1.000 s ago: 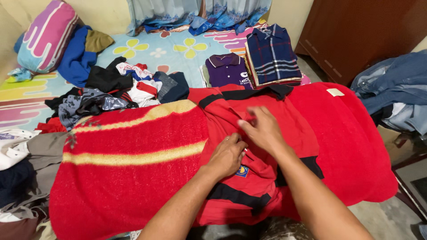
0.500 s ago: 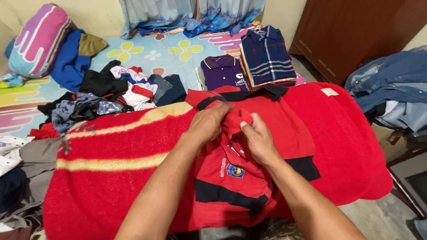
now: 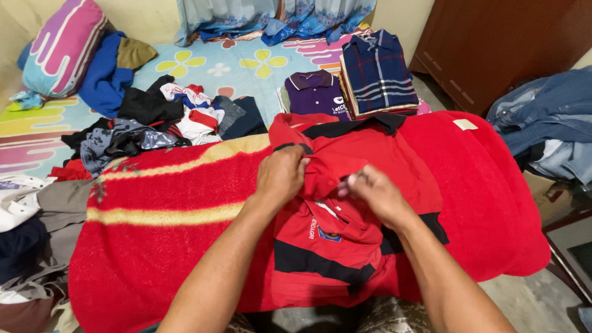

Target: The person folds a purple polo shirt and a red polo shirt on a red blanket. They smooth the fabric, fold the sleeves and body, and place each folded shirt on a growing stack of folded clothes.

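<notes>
I see my left hand [image 3: 280,176] and right hand [image 3: 377,194] both pinched shut on a red, black-trimmed polo shirt [image 3: 345,240], which lies beneath them on a red fleece blanket [image 3: 166,234].

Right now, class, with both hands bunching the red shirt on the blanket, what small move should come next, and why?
Probably draw the two hands apart to pull the cloth flat. The left hand and right hand both pinch a raised fold of the red polo shirt, which lies rumpled on the red striped blanket; its collar looks bunched.
</notes>
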